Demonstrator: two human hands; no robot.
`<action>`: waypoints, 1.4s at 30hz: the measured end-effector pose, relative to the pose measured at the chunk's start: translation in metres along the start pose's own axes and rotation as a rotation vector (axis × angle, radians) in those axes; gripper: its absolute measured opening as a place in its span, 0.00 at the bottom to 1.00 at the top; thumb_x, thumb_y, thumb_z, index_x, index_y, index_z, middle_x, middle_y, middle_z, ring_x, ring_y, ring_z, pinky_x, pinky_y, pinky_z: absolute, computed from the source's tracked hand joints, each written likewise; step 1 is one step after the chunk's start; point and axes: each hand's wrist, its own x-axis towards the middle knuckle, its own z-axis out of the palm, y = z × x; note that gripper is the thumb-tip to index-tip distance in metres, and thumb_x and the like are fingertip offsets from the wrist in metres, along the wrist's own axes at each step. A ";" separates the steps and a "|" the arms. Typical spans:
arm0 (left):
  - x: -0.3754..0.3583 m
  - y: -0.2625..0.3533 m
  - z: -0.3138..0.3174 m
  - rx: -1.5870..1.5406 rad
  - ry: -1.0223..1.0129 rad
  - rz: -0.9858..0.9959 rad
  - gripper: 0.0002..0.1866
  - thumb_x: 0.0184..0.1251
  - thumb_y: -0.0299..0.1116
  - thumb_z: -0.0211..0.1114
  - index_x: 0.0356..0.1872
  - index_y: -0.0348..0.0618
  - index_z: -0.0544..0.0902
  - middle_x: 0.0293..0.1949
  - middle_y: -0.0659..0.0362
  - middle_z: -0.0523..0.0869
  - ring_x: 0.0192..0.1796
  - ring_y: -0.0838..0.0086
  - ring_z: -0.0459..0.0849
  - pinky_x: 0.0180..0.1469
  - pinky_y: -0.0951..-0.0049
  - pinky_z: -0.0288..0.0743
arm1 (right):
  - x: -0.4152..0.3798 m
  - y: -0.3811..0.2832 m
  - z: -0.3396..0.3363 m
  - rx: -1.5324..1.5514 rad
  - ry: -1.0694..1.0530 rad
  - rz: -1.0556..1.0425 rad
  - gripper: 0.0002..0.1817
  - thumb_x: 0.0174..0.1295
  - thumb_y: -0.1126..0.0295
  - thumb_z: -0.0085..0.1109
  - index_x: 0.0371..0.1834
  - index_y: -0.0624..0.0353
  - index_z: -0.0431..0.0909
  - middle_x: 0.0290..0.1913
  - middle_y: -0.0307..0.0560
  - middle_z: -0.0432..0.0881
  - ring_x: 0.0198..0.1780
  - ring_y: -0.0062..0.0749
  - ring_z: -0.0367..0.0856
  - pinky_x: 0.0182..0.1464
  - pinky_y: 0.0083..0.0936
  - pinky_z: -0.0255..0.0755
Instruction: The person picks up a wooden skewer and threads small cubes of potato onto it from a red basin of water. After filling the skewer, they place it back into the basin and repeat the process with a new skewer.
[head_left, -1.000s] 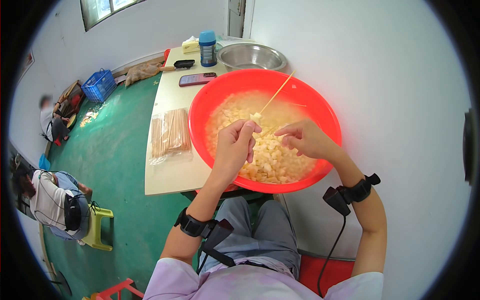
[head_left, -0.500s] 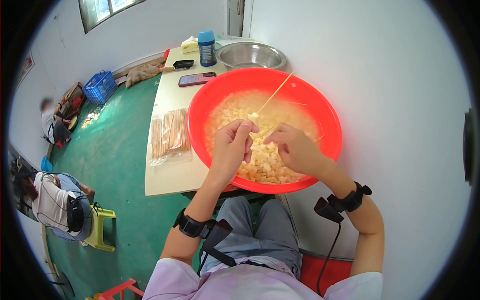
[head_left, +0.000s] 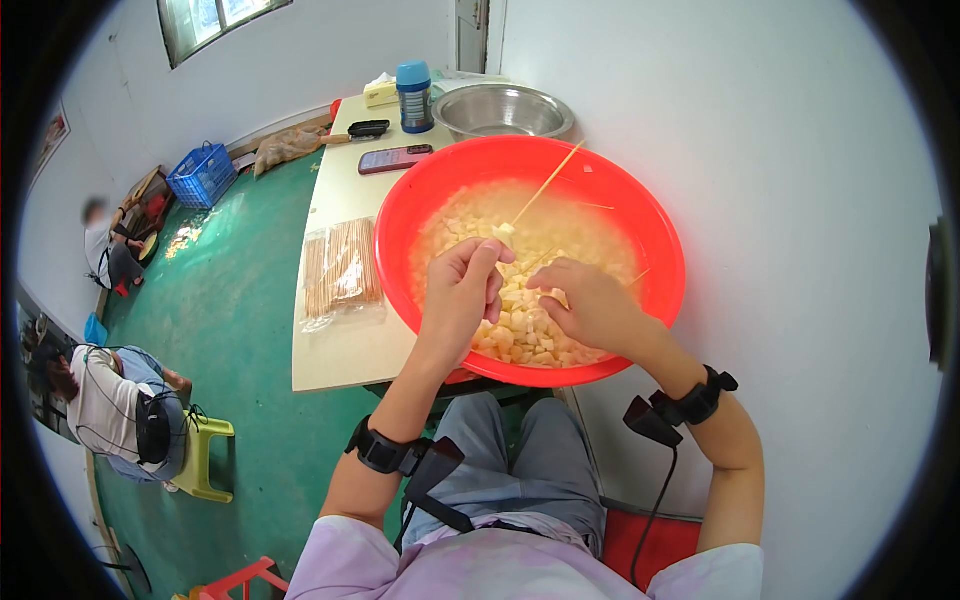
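My left hand (head_left: 466,290) is closed over the near half of the red basin (head_left: 655,270), gripping a thin bamboo skewer (head_left: 548,183). The skewer slants up and to the right, and a pale food cube (head_left: 504,234) is threaded on it just above my fingertips. Its lower end is hidden by the hand. Just right of it, my right hand (head_left: 592,305) hovers palm down over the heap of pale yellow cubes (head_left: 520,330), thumb and fingers apart. Some fingertips are out of sight. Cloudy liquid covers the cubes farther back, and other thin sticks show in the basin.
Left of the basin lies a clear bag of skewers (head_left: 342,268) on the table (head_left: 330,370). Behind are a phone (head_left: 395,158), a blue-lidded bottle (head_left: 414,97) and a steel bowl (head_left: 503,108). A wall stands close right. Two people sit at left.
My right hand's thumb and fingers have spread apart a little above the cubes. My left hand and the skewer have barely shifted.
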 end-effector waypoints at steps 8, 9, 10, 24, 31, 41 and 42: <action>-0.001 0.006 -0.001 -0.016 0.039 0.056 0.12 0.63 0.34 0.50 0.27 0.37 0.75 0.12 0.67 0.62 0.13 0.85 0.60 0.14 0.84 0.57 | 0.004 -0.004 0.004 -0.058 0.184 -0.008 0.08 0.46 0.78 0.50 0.31 0.58 0.75 0.33 0.46 0.72 0.37 0.41 0.73 0.35 0.33 0.69; -0.003 0.010 0.000 0.032 0.043 0.081 0.12 0.63 0.34 0.50 0.27 0.37 0.75 0.12 0.67 0.63 0.13 0.85 0.60 0.14 0.84 0.57 | 0.006 -0.002 0.004 -0.055 0.206 -0.036 0.09 0.45 0.79 0.50 0.31 0.58 0.75 0.33 0.47 0.71 0.38 0.41 0.73 0.36 0.33 0.69; -0.003 0.013 0.000 0.080 0.047 0.103 0.12 0.63 0.34 0.50 0.27 0.37 0.75 0.12 0.67 0.63 0.13 0.85 0.60 0.14 0.84 0.57 | 0.008 0.001 0.005 -0.053 0.226 -0.063 0.09 0.45 0.80 0.50 0.30 0.58 0.75 0.33 0.47 0.71 0.38 0.42 0.72 0.37 0.33 0.68; 0.016 0.005 -0.027 0.064 0.089 0.054 0.12 0.63 0.34 0.50 0.26 0.37 0.75 0.12 0.67 0.63 0.12 0.85 0.60 0.14 0.84 0.57 | 0.023 -0.006 0.018 0.086 0.137 -0.224 0.07 0.45 0.78 0.54 0.29 0.60 0.76 0.33 0.47 0.74 0.37 0.41 0.72 0.39 0.32 0.67; 0.016 0.003 -0.030 0.085 0.064 0.051 0.12 0.63 0.34 0.50 0.25 0.37 0.75 0.11 0.67 0.63 0.11 0.86 0.59 0.13 0.84 0.57 | 0.031 -0.027 0.023 -0.067 -0.136 -0.241 0.05 0.47 0.75 0.57 0.28 0.59 0.77 0.30 0.46 0.74 0.34 0.39 0.72 0.38 0.30 0.67; 0.015 0.004 -0.031 0.088 0.073 0.063 0.12 0.63 0.34 0.50 0.25 0.37 0.75 0.10 0.67 0.63 0.12 0.87 0.58 0.13 0.84 0.56 | 0.041 -0.014 0.015 0.320 0.207 0.011 0.06 0.54 0.73 0.53 0.29 0.64 0.77 0.23 0.45 0.78 0.25 0.27 0.77 0.31 0.21 0.70; 0.014 0.004 -0.030 0.090 0.077 0.067 0.12 0.63 0.33 0.50 0.25 0.37 0.75 0.10 0.67 0.63 0.12 0.87 0.58 0.13 0.84 0.56 | 0.042 -0.015 0.013 0.367 0.237 0.059 0.06 0.54 0.73 0.53 0.29 0.64 0.77 0.22 0.45 0.78 0.25 0.26 0.77 0.31 0.21 0.70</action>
